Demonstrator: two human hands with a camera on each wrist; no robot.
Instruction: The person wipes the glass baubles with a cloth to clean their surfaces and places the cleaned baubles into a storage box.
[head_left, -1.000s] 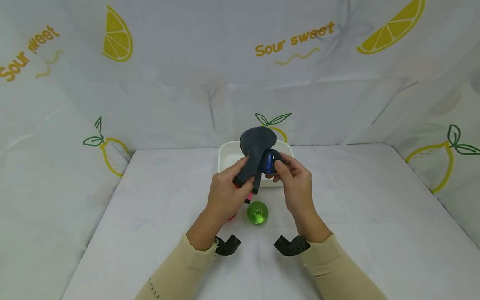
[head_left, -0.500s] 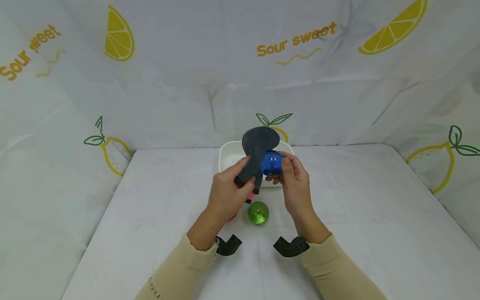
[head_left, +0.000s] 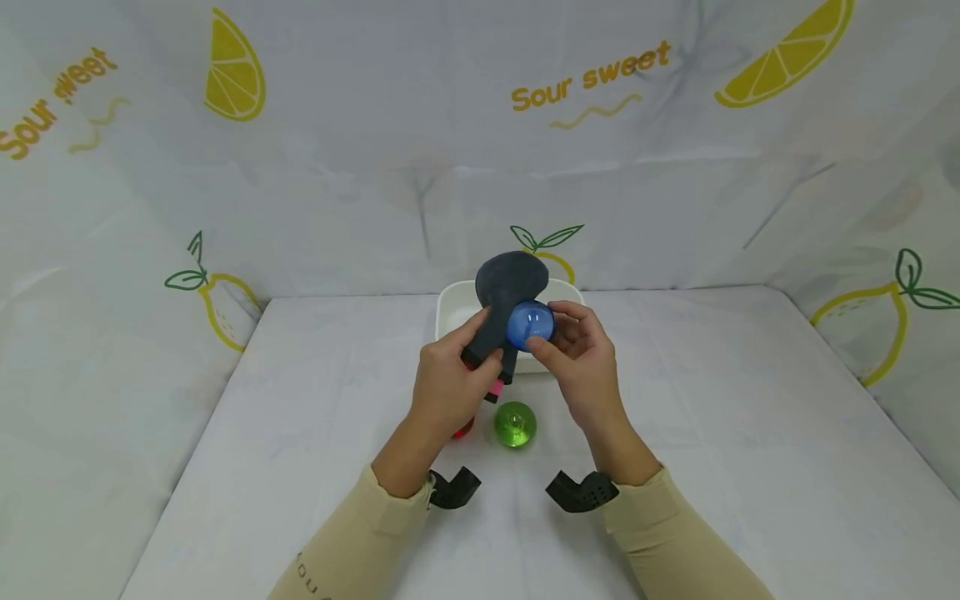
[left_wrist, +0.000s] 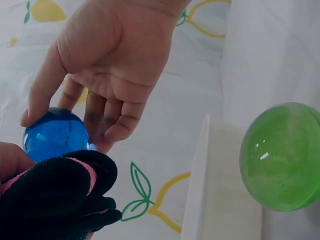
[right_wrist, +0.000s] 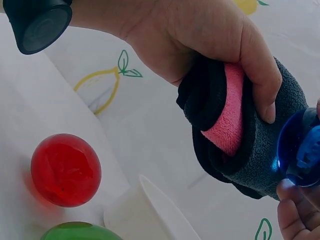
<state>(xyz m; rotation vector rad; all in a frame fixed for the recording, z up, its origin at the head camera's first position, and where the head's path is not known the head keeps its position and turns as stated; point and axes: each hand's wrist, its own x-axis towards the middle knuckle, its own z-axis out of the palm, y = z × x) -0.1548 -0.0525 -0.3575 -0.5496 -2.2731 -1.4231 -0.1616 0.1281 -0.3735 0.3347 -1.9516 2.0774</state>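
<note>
A folded cloth, dark grey with a pink inner side, is gripped by my left hand. My right hand holds a see-through blue ball between thumb and fingers, with the thumb on its near face. The ball meets the cloth's right side in the head view. In the left wrist view the blue ball sits behind the cloth's folded edge. The right wrist view shows the cloth's pink layer beneath my left fingers; the ball is cut off at that frame's edge.
A white rectangular tray stands behind the hands at the table's back. A green ball lies on the white tablecloth nearer me. Beside it, a red ball is partly hidden by my left wrist in the head view.
The blue ball has turned in my right fingers and shows a paler face. My right thumb has moved left onto its front. Cloth and left hand have shifted slightly left.
</note>
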